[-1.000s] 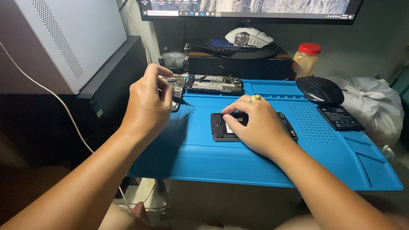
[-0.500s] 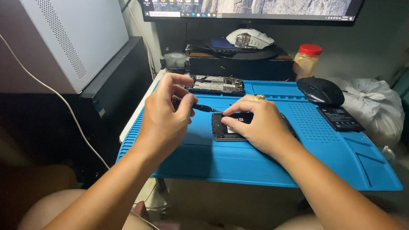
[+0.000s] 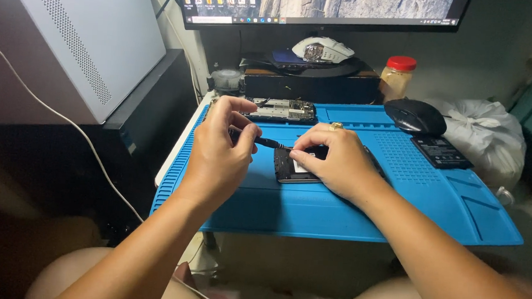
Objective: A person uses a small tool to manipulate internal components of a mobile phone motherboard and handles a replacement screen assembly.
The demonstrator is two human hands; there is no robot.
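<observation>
My left hand [image 3: 220, 150] grips a thin black screwdriver [image 3: 267, 143] whose tip points right, onto the left end of an opened black phone [image 3: 292, 168]. The phone lies flat on a blue repair mat [image 3: 348, 199]. My right hand [image 3: 333, 160] rests on top of the phone and presses it down, fingertips near the tool's tip; a ring shows on one finger. Most of the phone is hidden under that hand.
At the mat's far edge lies a bare circuit board frame [image 3: 280, 110]. A black mouse [image 3: 414, 116] and a flat black battery [image 3: 440, 151] sit at right. Behind are a monitor [image 3: 322, 7], a red-lidded jar [image 3: 396, 77], a white plastic bag [image 3: 482, 133]; a white case [image 3: 84, 37] stands left.
My left hand has come from the mat's far left edge toward the phone, bringing the screwdriver tip to the phone's left end. My right hand has stayed on the phone.
</observation>
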